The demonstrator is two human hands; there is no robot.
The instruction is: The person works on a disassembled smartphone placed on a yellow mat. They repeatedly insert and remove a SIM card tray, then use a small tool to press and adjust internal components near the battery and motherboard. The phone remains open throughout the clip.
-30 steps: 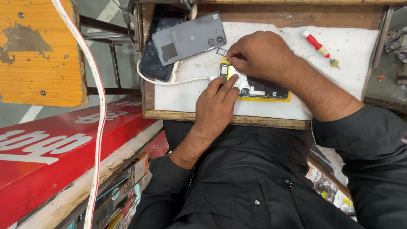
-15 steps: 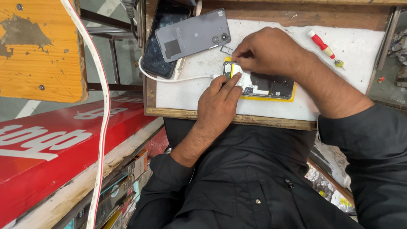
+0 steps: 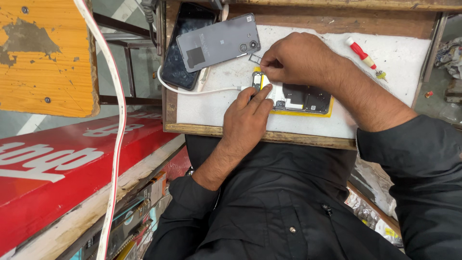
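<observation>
An opened yellow-edged phone (image 3: 302,99) lies back-up on the white mat (image 3: 404,58), its dark inner boards showing. My left hand (image 3: 248,115) rests on the phone's left end, index finger pressing near its corner. My right hand (image 3: 296,60) hovers over the same end with fingers pinched together; what they pinch is too small to tell. A white cable (image 3: 202,90) runs into the phone's left end. A small metal tray piece (image 3: 254,58) lies just above my right fingers.
A grey phone back cover (image 3: 219,42) lies over a dark phone (image 3: 185,45) at the mat's upper left. A red-handled screwdriver (image 3: 363,57) sits at the right. An orange wooden stool (image 3: 43,55), a red signboard (image 3: 62,163) and a white cord (image 3: 115,144) are on my left.
The view has shifted slightly. My right hand has moved a little toward the phone's left end; my left hand stays pressed on the phone.
</observation>
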